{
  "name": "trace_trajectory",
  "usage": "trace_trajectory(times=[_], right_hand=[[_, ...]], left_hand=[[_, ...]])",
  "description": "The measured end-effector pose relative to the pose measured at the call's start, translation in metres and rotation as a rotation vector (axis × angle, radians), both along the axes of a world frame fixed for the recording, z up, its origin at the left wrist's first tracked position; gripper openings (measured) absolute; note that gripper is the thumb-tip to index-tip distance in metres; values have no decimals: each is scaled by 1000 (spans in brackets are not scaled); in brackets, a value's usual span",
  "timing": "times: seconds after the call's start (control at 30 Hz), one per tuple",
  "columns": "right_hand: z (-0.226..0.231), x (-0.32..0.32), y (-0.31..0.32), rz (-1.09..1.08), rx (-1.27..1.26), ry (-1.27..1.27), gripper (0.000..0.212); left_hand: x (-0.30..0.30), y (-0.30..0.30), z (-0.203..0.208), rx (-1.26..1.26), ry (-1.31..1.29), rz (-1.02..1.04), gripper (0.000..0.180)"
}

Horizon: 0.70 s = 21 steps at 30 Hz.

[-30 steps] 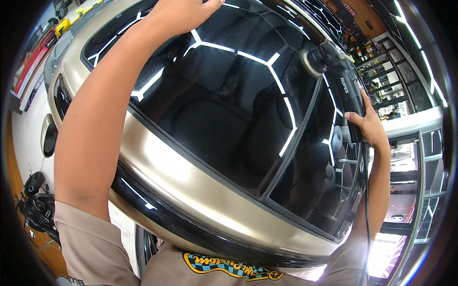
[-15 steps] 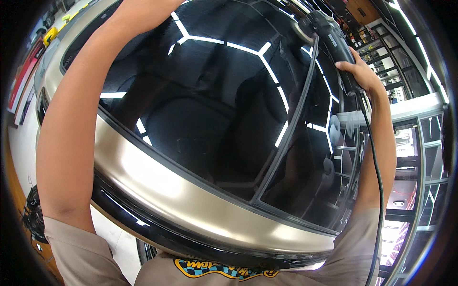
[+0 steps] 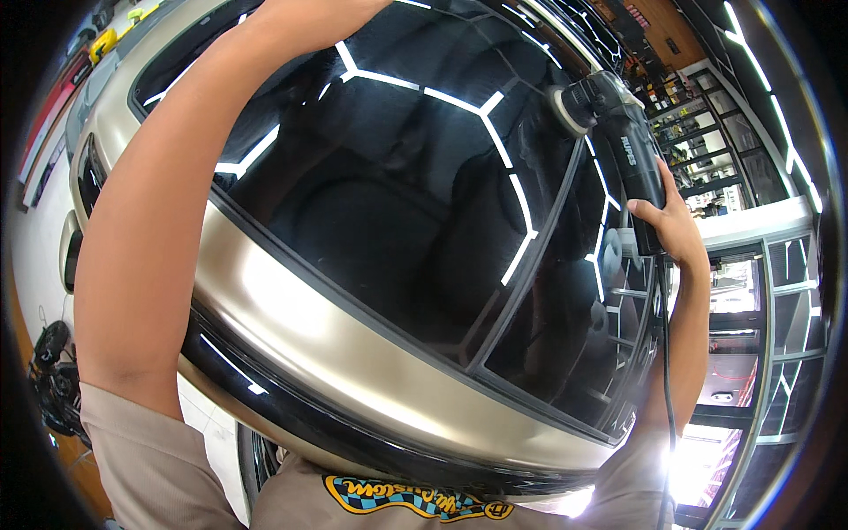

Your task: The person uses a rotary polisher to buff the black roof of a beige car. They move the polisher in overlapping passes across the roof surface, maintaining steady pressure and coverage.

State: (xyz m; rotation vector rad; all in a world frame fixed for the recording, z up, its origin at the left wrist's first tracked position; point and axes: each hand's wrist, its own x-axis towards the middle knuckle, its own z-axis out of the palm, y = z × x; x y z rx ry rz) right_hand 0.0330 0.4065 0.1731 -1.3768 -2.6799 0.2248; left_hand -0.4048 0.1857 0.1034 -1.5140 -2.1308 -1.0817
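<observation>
In front of me spreads a car's glossy black roof point(image 3: 371, 238), bordered by a gold-coloured body rail point(image 3: 336, 344). My right hand point(image 3: 676, 216) is wrapped round the barrel of a black power polisher point(image 3: 632, 150). The polisher's round pale pad point(image 3: 570, 111) faces the roof beside the far end of a dark seam point(image 3: 539, 265); whether it touches the surface is unclear. A black power cord point(image 3: 665, 353) trails from the tool down along my right forearm. My left arm reaches over the roof, and my left hand point(image 3: 353, 16) is cut off by the upper edge, its fingers out of sight.
Hazy round smears point(image 3: 611, 252) mark the glossy panel right of the seam. Shelves with bottles point(image 3: 707, 132) and a glazed front point(image 3: 733, 353) lie to the right. Black coiled equipment point(image 3: 53, 371) sits at lower left. A side mirror point(image 3: 72, 252) juts out at the left.
The polisher and my right hand have come nearer, lower in the picture. My left hand has shifted slightly right. The whole view has moved a little too.
</observation>
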Motion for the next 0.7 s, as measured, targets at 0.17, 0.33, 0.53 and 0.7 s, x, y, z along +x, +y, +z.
trace_trajectory(times=[0.17,0.33,0.53,0.7], right_hand=[[3,-14,17,-53,-65,40,105],[3,-43,65,-67,-178,95,103],[4,-49,70,-59,-158,76,104],[7,-24,28,-35,-62,-3,108]], left_hand=[[1,-1,-7,8,38,2,33],[9,-3,-3,-30,7,-32,31],[7,-4,-1,-52,5,-34,31],[16,-8,1,107,47,-11,30]])
